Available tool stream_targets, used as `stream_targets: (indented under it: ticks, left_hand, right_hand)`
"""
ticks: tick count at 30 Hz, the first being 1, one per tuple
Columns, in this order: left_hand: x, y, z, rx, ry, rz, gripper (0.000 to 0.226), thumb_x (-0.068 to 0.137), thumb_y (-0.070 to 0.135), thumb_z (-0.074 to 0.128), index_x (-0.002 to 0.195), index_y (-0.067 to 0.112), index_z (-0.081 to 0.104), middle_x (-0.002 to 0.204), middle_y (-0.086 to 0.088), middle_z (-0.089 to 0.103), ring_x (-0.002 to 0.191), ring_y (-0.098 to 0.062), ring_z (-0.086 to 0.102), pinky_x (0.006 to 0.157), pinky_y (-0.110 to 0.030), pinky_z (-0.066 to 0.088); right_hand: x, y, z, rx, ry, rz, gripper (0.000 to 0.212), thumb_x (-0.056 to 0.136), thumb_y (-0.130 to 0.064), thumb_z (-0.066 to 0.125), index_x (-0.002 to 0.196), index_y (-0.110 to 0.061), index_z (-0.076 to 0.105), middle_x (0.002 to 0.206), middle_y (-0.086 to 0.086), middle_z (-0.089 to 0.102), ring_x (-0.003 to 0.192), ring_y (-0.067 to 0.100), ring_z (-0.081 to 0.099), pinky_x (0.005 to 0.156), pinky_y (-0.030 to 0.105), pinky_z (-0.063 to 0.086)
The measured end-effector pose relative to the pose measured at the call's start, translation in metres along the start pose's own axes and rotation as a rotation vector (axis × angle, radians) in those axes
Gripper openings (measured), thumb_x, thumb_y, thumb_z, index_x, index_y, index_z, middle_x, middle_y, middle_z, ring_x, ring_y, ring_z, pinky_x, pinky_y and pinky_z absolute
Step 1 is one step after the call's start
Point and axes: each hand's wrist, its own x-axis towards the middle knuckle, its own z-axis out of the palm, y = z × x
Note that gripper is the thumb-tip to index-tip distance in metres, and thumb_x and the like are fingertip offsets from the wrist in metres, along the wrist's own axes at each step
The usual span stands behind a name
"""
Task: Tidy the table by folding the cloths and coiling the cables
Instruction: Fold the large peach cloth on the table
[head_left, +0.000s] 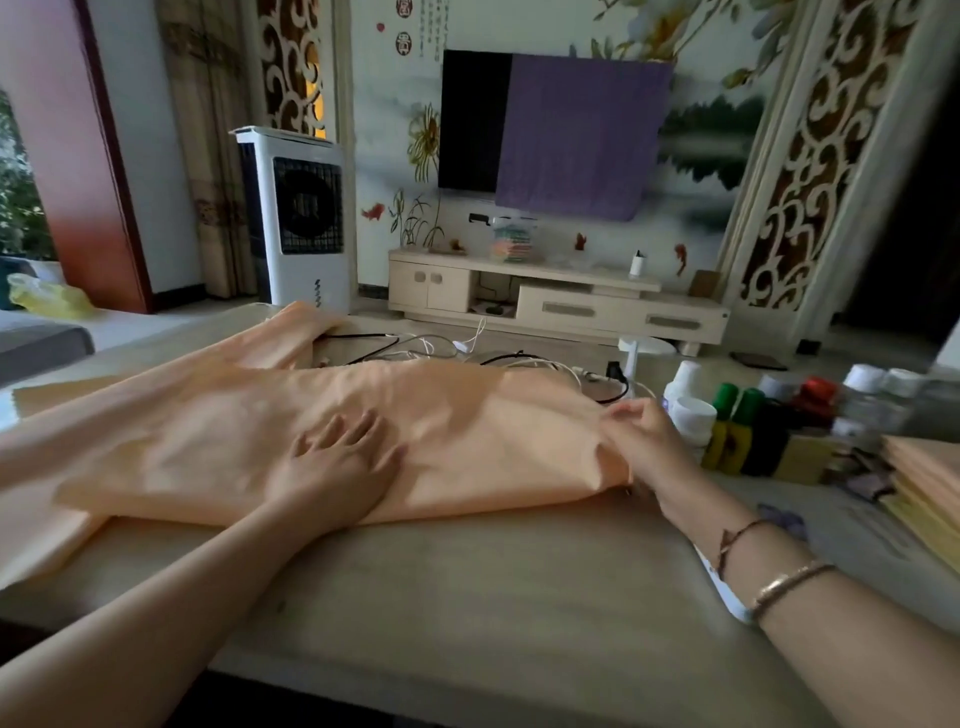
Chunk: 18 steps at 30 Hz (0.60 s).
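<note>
Cloth (467, 415) lies half folded across the table (467, 597). Our left hand (337, 462) presses it flat with straight fingers; our right hand (641, 441) pinches its right edge. Cables (415, 351) behind may snag if we pull hard.

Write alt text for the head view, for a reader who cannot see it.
A person's left hand presses flat on a peach cloth spread over a table, while the right hand pinches its right edge. Tangled black and white cables lie behind it; bottles stand to the right.
</note>
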Motion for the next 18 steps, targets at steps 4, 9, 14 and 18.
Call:
stream_targets:
  ticks: [4, 9, 14, 18]
  left_hand:
    - [0.001, 0.0, -0.002, 0.007, -0.009, -0.018, 0.061, 0.095, 0.062, 0.011, 0.151, 0.037, 0.009, 0.16, 0.015, 0.001, 0.148, -0.015, 0.004, 0.119, -0.04, 0.009]
    - [-0.001, 0.0, -0.003, 0.013, -0.037, -0.014, 0.064, 0.095, 0.061, 0.011, 0.152, 0.034, 0.006, 0.161, 0.013, -0.001, 0.148, -0.015, 0.002, 0.118, -0.042, 0.009]
    - [-0.004, 0.001, -0.008, 0.051, -0.061, 0.018, 0.061, 0.096, 0.059, 0.009, 0.152, 0.034, 0.003, 0.161, 0.009, -0.004, 0.149, -0.018, 0.0, 0.118, -0.044, 0.01]
    - [-0.005, 0.0, -0.007, 0.088, -0.056, 0.042, 0.061, 0.096, 0.059, 0.008, 0.152, 0.034, 0.003, 0.161, 0.008, -0.004, 0.149, -0.019, 0.001, 0.117, -0.044, 0.013]
  right_hand:
    - [-0.009, -0.001, -0.002, 0.401, -0.028, 0.104, 0.015, 0.087, -0.013, 0.064, 0.098, -0.021, 0.057, 0.091, 0.004, 0.062, 0.077, 0.016, 0.058, 0.067, 0.029, 0.045]
    - [-0.018, -0.007, -0.015, -0.09, 0.095, -0.303, 0.034, 0.094, -0.01, 0.052, 0.126, -0.019, 0.046, 0.091, 0.002, 0.061, 0.075, 0.018, 0.057, 0.063, 0.029, 0.043]
    - [-0.01, -0.027, -0.017, -0.678, 0.124, -0.57, 0.044, 0.099, -0.013, 0.041, 0.141, -0.023, 0.033, 0.078, 0.004, 0.057, 0.064, 0.025, 0.053, 0.052, 0.034, 0.038]
    - [-0.004, -0.022, -0.019, -0.361, 0.095, -0.407, 0.029, 0.097, -0.015, 0.048, 0.126, -0.017, 0.045, 0.077, 0.003, 0.057, 0.055, 0.014, 0.045, 0.05, 0.029, 0.032]
